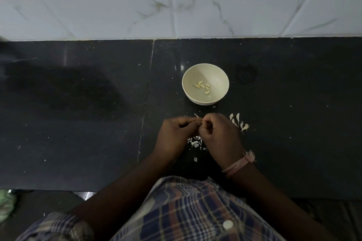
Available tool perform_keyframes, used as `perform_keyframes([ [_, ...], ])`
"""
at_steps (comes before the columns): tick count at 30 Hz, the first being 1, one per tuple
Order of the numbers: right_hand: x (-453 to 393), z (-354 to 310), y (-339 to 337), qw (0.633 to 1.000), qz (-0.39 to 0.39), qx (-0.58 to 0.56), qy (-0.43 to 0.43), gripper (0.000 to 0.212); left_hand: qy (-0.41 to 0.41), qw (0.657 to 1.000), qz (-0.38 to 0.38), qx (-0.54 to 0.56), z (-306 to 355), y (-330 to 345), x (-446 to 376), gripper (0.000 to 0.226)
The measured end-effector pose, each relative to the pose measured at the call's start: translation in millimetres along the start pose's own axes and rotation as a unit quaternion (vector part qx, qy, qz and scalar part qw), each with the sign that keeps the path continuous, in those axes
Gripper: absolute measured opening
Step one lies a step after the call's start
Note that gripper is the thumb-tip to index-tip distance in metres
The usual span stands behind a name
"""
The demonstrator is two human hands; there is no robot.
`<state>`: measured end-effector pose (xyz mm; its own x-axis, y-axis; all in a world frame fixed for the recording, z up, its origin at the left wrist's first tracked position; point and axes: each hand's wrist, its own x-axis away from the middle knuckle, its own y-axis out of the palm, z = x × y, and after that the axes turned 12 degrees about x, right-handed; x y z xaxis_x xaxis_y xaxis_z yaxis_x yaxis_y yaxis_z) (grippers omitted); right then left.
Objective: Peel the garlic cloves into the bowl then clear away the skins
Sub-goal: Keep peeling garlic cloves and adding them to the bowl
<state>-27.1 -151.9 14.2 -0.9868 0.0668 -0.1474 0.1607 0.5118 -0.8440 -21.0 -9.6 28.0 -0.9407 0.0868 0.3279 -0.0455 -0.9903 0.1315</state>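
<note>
Fingers (193, 122) of both hands are pinching a small, light garlic clove (200, 122) above the worktop (78, 123), just before the bowl (205, 83); its papery skin probably tears best from the tip.

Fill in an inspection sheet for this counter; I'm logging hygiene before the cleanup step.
Surface: dark stone counter, speckled with flecks.
Job's things: bowl holding peeled cloves; unpeeled cloves right of the hands.
Clutter: loose skins under the hands.
Grippers: left hand and right hand pinch a clove between them.
Cables: nothing seen.
Surroundings: marbled tile wall; green item at the lower left edge.
</note>
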Motion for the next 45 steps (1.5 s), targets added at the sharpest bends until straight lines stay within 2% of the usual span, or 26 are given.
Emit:
perform_keyframes([
  [7,-1,5,-2,1.0,-0.018,-0.007,0.01,0.006,-0.029,0.999,0.008,0.028,0,7,-4,0.014],
  [11,-4,15,-12,0.997,-0.028,-0.07,0.024,0.004,-0.034,0.996,0.02,0.078,4,21,0,0.013],
  [14,-3,24,-26,0.98,-0.096,-0.149,0.091,0.003,-0.032,0.995,0.039,0.091,2,32,4,0.013],
  [18,2,24,-32,0.938,-0.172,-0.263,0.147,0.008,-0.022,0.996,0.049,0.077,-2,32,9,0.016],
  [22,7,7,-31,0.915,-0.158,-0.314,0.197,0.006,0.003,1.0,-0.013,-0.009,6,9,8,0.017],
  [28,7,-16,-27,0.923,-0.141,-0.283,0.219,0.012,-0.016,0.995,-0.065,-0.074,9,-16,-1,0.017],
  [34,1,-20,-25,0.929,-0.12,-0.256,0.239,0.014,-0.001,0.999,-0.034,-0.011,12,-6,-2,0.016],
  [36,-2,-19,-27,0.919,-0.132,-0.279,0.247,0.015,0.008,1.0,-0.013,0.011,10,-1,-2,0.015],
  [39,-5,-18,-27,0.913,-0.135,-0.293,0.25,0.016,0.047,0.998,0.0,-0.031,7,3,0,0.018],
  [45,-7,-17,-22,0.887,-0.154,-0.344,0.266,0.017,0.079,0.996,0.037,-0.017,4,3,1,0.022],
])
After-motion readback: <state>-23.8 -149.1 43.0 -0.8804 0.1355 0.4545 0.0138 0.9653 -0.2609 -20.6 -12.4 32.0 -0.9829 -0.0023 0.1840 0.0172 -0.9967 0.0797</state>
